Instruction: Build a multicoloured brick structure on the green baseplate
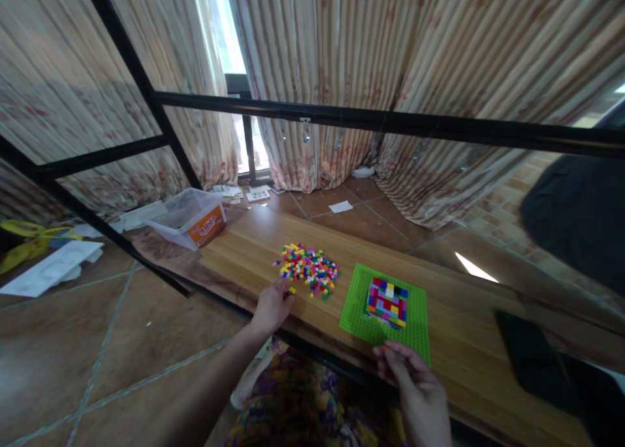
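Note:
My left hand (272, 309) is at the near side of a loose pile of small coloured toy bricks (312, 268). Its fingers are pinched together at a yellow brick (292, 291), with a dark green bit beside it. My right hand (410, 372) hovers by the near edge of a green baseplate (359, 304), thumb and fingers closed on a small orange brick (385, 348), mostly covered by the fingertips. On the baseplate stands a low, roughly square build of multicoloured bricks (388, 304), with red, yellow, white and blue pieces on top.
The bricks lie on a wooden tabletop (244, 239). A clear plastic box (188, 216) with an orange label stands at its far left end. Dark flat objects (532, 349) lie at right. A black metal frame (342, 115) crosses ahead, before long curtains (317, 43).

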Motion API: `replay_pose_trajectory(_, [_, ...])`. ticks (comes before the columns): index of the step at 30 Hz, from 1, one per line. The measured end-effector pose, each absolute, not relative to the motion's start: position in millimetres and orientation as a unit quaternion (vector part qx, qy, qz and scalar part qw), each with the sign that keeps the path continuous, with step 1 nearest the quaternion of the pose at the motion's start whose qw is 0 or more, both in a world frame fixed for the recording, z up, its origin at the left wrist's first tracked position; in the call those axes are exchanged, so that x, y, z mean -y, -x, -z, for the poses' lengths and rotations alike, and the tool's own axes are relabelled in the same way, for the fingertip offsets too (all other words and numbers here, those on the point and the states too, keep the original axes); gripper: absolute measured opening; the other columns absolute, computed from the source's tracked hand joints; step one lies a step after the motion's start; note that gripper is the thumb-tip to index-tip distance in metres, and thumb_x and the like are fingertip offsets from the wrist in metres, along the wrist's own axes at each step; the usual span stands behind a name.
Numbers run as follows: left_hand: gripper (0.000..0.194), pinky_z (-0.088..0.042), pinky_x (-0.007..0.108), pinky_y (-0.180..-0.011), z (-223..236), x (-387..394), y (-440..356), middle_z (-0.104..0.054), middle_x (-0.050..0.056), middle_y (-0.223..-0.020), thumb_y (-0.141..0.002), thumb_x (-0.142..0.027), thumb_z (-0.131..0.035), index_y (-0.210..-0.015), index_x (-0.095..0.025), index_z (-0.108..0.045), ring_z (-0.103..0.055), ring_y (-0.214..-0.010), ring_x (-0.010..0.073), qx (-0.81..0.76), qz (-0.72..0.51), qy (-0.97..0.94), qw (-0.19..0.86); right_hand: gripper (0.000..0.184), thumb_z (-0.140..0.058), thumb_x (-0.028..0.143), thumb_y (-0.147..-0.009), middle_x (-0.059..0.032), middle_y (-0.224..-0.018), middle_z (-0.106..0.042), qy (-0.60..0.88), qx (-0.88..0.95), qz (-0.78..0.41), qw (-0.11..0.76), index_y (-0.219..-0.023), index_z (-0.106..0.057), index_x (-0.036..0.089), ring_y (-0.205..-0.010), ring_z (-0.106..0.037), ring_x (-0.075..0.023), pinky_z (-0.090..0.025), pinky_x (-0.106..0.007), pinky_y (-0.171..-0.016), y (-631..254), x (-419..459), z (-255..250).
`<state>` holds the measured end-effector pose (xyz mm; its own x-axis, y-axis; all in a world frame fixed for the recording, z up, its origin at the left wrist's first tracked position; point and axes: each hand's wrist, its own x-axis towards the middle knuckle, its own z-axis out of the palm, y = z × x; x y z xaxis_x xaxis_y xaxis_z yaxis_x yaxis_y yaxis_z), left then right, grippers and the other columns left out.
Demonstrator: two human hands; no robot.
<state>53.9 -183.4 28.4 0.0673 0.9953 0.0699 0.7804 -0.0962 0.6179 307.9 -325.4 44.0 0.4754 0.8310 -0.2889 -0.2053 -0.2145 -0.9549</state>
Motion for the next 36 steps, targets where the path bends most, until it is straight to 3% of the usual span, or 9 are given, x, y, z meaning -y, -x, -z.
replay_pose_trajectory(10, [0.033, -0.052, 0.03, -0.077, -19, 165, -79, -0.066, 0.006, -0.097, -0.073, -0.009, -0.06, -0.105, -0.017, -0.06, -0.064, -0.081, 0.0159, -0.579, -0.316, -0.692, 0.294, 0.044, -0.077, 0.051, -0.066, -0.0081, -0.089, -0.074, 0.644, 0.23, -0.417, 0.599, -0.093, -0.062, 0.019, -0.078, -0.07, -0.0217, -0.059, -0.036, -0.071, -312, 330, -57])
replay_pose_trajectory(15, [0.028, -0.056, 0.031, -0.075, -4, 169, -74, -0.065, 0.006, -0.101, -0.077, -0.021, -0.059, -0.104, -0.017, -0.059, -0.066, -0.078, 0.0156, -0.522, -0.404, -0.67, 0.339, 0.039, -0.073, 0.05, -0.07, -0.0052, -0.085, -0.072, 0.689, 0.271, -0.316, 0.594, -0.09, -0.065, 0.018, -0.075, -0.066, -0.0183, -0.054, -0.029, -0.066, -331, 316, -67])
replay_pose_trajectory(20, [0.024, -0.058, 0.032, -0.074, 2, 168, -68, -0.065, 0.005, -0.096, -0.08, -0.028, -0.057, -0.102, -0.019, -0.06, -0.066, -0.077, 0.0163, -0.504, -0.408, -0.693, 0.316, 0.034, -0.071, 0.048, -0.069, -0.0034, -0.078, -0.069, 0.729, 0.296, -0.215, 0.578, -0.083, -0.069, 0.017, -0.069, -0.061, -0.0161, -0.048, -0.026, -0.062, -357, 288, -65])
replay_pose_trajectory(26, [0.026, -0.058, 0.031, -0.074, 0, 168, -67, -0.066, 0.006, -0.098, -0.082, -0.032, -0.057, -0.104, -0.019, -0.06, -0.067, -0.078, 0.0167, -0.506, -0.388, -0.714, 0.291, 0.029, -0.067, 0.045, -0.073, -0.0045, -0.079, -0.069, 0.699, 0.339, -0.197, 0.598, -0.081, -0.07, 0.017, -0.075, -0.062, -0.0183, -0.049, -0.031, -0.071, -369, 256, -48])
replay_pose_trajectory(30, [0.026, -0.058, 0.031, -0.074, -3, 169, -68, -0.066, 0.006, -0.095, -0.082, -0.033, -0.056, -0.103, -0.019, -0.061, -0.067, -0.077, 0.0168, -0.511, -0.381, -0.719, 0.277, 0.027, -0.064, 0.044, -0.077, -0.0044, -0.083, -0.067, 0.71, 0.403, -0.165, 0.553, -0.079, -0.072, 0.019, -0.078, -0.06, -0.0184, -0.048, -0.033, -0.074, -376, 238, -37])
replay_pose_trajectory(36, [0.024, -0.057, 0.03, -0.073, -6, 171, -69, -0.065, 0.006, -0.095, -0.084, -0.032, -0.055, -0.102, -0.018, -0.061, -0.066, -0.076, 0.0157, -0.522, -0.373, -0.722, 0.26, 0.019, -0.068, 0.042, -0.076, -0.0063, -0.105, -0.061, 0.698, 0.46, -0.111, 0.538, -0.079, -0.075, 0.024, -0.102, -0.055, -0.022, -0.042, -0.042, -0.094, -386, 222, -23])
